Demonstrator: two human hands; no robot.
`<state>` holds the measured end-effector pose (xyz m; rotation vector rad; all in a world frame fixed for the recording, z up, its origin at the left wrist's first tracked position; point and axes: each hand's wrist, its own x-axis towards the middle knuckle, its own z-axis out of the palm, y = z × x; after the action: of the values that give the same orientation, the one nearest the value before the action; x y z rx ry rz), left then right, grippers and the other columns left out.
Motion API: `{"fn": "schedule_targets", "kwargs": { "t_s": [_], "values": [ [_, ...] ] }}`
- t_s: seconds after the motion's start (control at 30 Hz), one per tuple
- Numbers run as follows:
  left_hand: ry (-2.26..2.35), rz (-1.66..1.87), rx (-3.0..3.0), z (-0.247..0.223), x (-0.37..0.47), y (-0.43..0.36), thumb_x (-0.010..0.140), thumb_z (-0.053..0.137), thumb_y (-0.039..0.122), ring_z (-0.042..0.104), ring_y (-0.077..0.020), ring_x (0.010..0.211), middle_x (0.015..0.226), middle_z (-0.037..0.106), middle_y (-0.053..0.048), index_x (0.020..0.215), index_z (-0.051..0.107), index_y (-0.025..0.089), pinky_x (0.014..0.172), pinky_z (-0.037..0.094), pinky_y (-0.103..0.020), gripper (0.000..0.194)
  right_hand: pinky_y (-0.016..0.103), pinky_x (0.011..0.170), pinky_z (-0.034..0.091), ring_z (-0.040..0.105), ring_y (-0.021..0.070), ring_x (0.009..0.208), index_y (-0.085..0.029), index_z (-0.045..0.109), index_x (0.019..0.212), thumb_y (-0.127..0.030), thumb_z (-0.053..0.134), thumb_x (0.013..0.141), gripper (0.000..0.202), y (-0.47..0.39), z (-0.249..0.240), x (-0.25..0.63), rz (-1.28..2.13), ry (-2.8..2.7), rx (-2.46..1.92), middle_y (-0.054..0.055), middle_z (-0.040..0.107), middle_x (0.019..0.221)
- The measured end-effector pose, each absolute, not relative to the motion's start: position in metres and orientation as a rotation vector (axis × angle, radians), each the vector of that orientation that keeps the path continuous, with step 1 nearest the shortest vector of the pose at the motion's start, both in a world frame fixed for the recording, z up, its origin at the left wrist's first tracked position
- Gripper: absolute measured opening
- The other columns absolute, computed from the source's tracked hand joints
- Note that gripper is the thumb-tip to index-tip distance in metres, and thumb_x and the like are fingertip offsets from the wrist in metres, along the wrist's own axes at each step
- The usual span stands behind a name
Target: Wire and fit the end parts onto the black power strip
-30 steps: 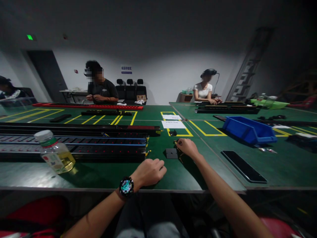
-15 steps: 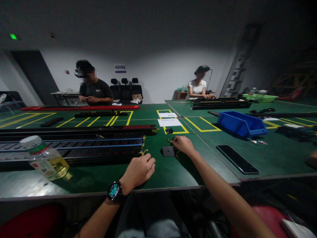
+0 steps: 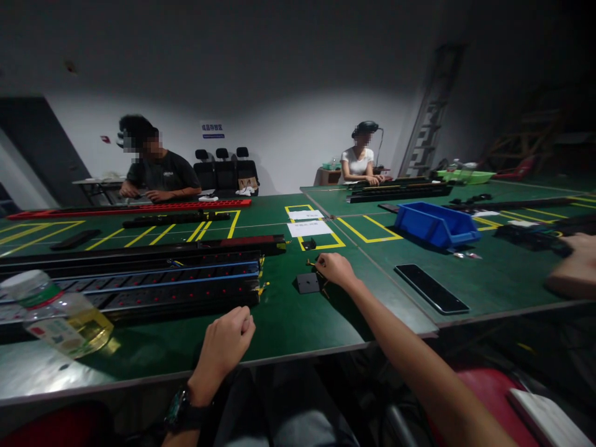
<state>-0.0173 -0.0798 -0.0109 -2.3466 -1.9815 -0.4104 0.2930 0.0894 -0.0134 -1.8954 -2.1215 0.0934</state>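
My right hand point(image 3: 336, 269) is closed in a pinch over the green table, and a thin yellowish piece point(image 3: 310, 263) sticks out past its fingertips. Another thin yellowish piece point(image 3: 325, 290) shows just under that hand. Beside it lies a square black plate point(image 3: 308, 284) with small holes. My left hand point(image 3: 229, 337) is curled into a loose fist at the table's front edge; what it holds, if anything, is hidden. Long black strips with red dots point(image 3: 186, 287) lie beyond it, a yellow wire end point(image 3: 264, 287) at their right tip.
A bottle of yellow liquid point(image 3: 60, 320) stands at left. To the right are a phone point(image 3: 431, 288), a blue bin point(image 3: 435, 225) and another person's hand point(image 3: 575, 267). White papers point(image 3: 310, 228) and a small black bracket point(image 3: 309, 244) lie ahead. Two people work across the table.
My left hand has drawn back from the strips' end toward the table edge, its fingers curling more. My right hand keeps its pinch by the plate. The view has turned slightly right.
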Motion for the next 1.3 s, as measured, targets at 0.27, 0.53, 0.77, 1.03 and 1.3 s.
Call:
{"fn": "schedule_targets", "kwargs": {
  "t_s": [0.27, 0.53, 0.77, 1.03, 1.3],
  "values": [
    [-2.034, -0.38, -2.388, -0.0059, -0.0162, -0.0816, 0.101, 0.041, 0.024, 0.055, -0.015, 0.067, 0.075, 0.06, 0.0, 0.074, 0.043, 0.022, 0.064, 0.027, -0.03, 0.027, 0.029, 0.074, 0.039, 0.068, 0.0251, 0.096, -0.02, 0.078, 0.103, -0.028, 0.056, 0.098, 0.024, 0.0898, -0.0146, 0.2932, 0.1, -2.102, -1.903, 0.013, 0.077, 0.107],
    [-2.023, -0.375, -2.393, -0.0079, -0.0172, -0.0811, 0.102, 0.04, 0.026, 0.053, -0.0148, 0.065, 0.074, 0.06, 0.001, 0.074, 0.041, 0.023, 0.063, 0.025, -0.031, 0.029, 0.028, 0.072, 0.039, 0.067, 0.0244, 0.093, -0.019, 0.079, 0.103, -0.029, 0.056, 0.097, 0.025, 0.0906, -0.0164, 0.2953, 0.137, -2.089, -1.864, 0.013, 0.077, 0.105],
    [-2.042, -0.371, -2.379, -0.0099, -0.0184, -0.0804, 0.102, 0.039, 0.027, 0.053, -0.0158, 0.065, 0.073, 0.058, 0.001, 0.074, 0.038, 0.023, 0.063, 0.024, -0.031, 0.029, 0.027, 0.071, 0.039, 0.069, 0.0244, 0.094, -0.02, 0.079, 0.104, -0.031, 0.056, 0.098, 0.026, 0.0926, -0.0183, 0.2962, 0.123, -2.099, -1.862, 0.012, 0.078, 0.106],
    [-2.066, -0.337, -2.382, -0.0083, -0.0177, -0.0811, 0.103, 0.04, 0.026, 0.053, -0.0152, 0.066, 0.075, 0.06, 0.001, 0.075, 0.041, 0.023, 0.064, 0.024, -0.031, 0.028, 0.028, 0.072, 0.041, 0.071, 0.025, 0.095, -0.019, 0.079, 0.103, -0.04, 0.052, 0.103, 0.034, 0.0915, -0.0171, 0.2947, 0.119, -2.098, -1.874, 0.014, 0.078, 0.106],
    [-2.088, -0.285, -2.392, -0.0091, -0.0177, -0.0784, 0.103, 0.042, 0.026, 0.054, -0.0158, 0.068, 0.076, 0.061, 0.0, 0.075, 0.04, 0.023, 0.065, 0.024, -0.032, 0.028, 0.029, 0.072, 0.042, 0.072, 0.0252, 0.092, -0.02, 0.078, 0.099, -0.04, 0.05, 0.105, 0.034, 0.0872, -0.0135, 0.2947, 0.068, -2.094, -1.845, 0.014, 0.078, 0.102]
  ]
}}
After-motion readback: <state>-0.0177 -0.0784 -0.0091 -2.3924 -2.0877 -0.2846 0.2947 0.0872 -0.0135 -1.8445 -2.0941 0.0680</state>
